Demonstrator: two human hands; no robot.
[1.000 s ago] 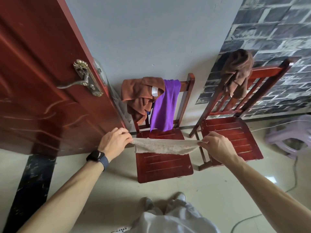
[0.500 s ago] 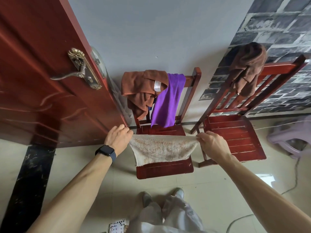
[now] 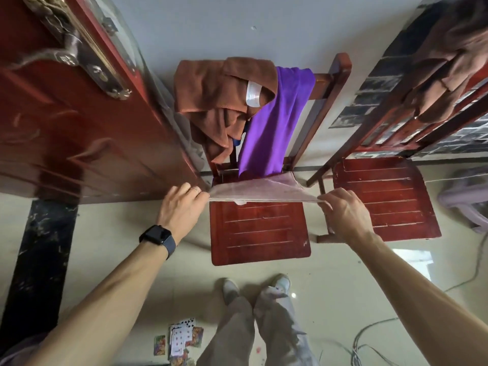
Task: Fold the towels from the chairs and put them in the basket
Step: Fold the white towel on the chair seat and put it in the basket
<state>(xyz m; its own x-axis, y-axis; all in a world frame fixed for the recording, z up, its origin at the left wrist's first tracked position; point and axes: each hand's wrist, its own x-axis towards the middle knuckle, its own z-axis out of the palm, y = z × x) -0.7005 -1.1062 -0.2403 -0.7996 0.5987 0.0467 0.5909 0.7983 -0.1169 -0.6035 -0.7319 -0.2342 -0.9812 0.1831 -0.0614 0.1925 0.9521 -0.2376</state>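
Head view: left hand [image 3: 182,207] and right hand [image 3: 343,212] pinch a beige towel [image 3: 258,191] taut above the chair [image 3: 258,231].

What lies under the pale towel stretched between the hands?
The red wooden chair seat: its front slats show below the pale towel, which the left hand and right hand pinch. The seat's rear strip and the lower end of the purple towel are covered.

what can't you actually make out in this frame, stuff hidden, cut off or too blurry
Head view:
Basket: nowhere in frame.
Dark brown towel on the right red wooden chair: blurred, cut by the top edge.
Blue scrap between the rust-brown towel and purple towel: mostly covered by them.
Grip on the thin beige towel's corners: hidden behind the backs of the left hand and right hand.
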